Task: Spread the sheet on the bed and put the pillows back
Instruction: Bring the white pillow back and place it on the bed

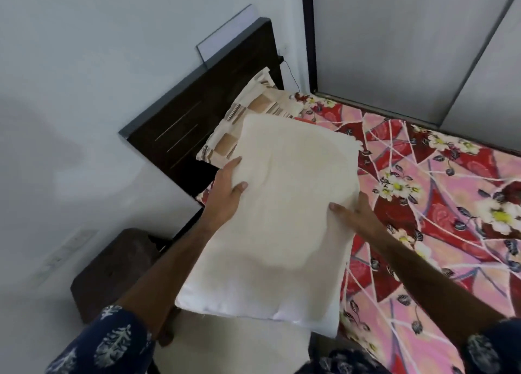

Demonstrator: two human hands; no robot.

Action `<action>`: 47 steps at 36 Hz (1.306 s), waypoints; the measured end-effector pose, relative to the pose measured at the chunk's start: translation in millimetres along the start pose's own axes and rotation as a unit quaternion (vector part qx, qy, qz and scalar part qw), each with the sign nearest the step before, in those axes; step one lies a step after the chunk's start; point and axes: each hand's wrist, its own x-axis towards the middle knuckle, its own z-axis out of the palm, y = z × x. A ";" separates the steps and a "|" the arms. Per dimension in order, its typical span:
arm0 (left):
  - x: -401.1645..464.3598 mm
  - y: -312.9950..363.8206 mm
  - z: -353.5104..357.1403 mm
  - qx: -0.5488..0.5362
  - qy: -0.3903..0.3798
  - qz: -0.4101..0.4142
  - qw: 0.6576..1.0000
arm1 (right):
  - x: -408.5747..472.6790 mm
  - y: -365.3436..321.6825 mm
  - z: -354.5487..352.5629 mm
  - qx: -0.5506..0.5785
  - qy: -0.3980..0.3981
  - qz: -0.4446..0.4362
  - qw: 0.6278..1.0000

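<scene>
Cream pillow (284,204) between both hands

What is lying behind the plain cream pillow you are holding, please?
Behind the cream pillow a checked pillow rests against the dark headboard, on the floral sheet. Its near part is covered.

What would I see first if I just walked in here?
A big cream pillow in the middle, held by the left hand and right hand. To the right lies a bright red and pink flowery sheet on the bed, and behind sits a checked pillow against the dark headboard.
</scene>
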 end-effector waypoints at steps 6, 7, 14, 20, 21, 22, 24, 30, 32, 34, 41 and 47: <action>138.7 -51.4 -3.9 0.032 -0.049 0.046 0.997 | 113.4 -7.3 53.0 0.026 0.009 0.011 1.000; 163.3 -61.9 -2.5 0.040 -0.053 0.048 0.997 | 136.7 -6.9 62.4 0.031 0.012 0.011 0.999; 336.3 -119.6 5.8 0.094 -0.059 0.094 0.989 | 278.0 -11.1 114.2 0.075 0.053 0.000 0.996; 439.5 -158.4 25.4 0.089 -0.064 0.130 0.985 | 360.9 -12.6 140.1 0.084 0.090 -0.010 0.992; 453.2 -164.1 31.8 0.090 -0.068 0.135 0.984 | 371.9 -10.8 144.9 0.085 0.102 -0.009 0.991; 466.1 -169.3 38.3 0.093 -0.072 0.138 0.983 | 382.7 -8.7 149.9 0.087 0.112 -0.006 0.990; 490.5 -181.1 51.4 0.110 -0.070 0.132 0.983 | 404.8 3.7 159.4 0.076 0.125 0.008 0.989; 514.8 -241.6 114.8 0.209 -0.227 0.061 0.949 | 452.3 59.8 182.6 -0.130 0.035 0.064 0.989; 492.9 -261.0 136.8 0.330 -0.298 0.076 0.892 | 461.3 72.7 191.2 -0.167 0.012 0.071 0.983; 468.4 -277.5 149.8 0.412 -0.296 0.120 0.854 | 467.1 81.2 197.8 -0.189 0.011 0.081 0.978; 441.4 -299.3 148.6 0.410 -0.221 0.167 0.869 | 471.6 87.3 198.0 -0.218 0.015 0.082 0.972; 420.7 -290.1 135.3 0.418 -0.244 0.157 0.861 | 464.2 78.2 192.0 -0.279 -0.013 0.087 0.956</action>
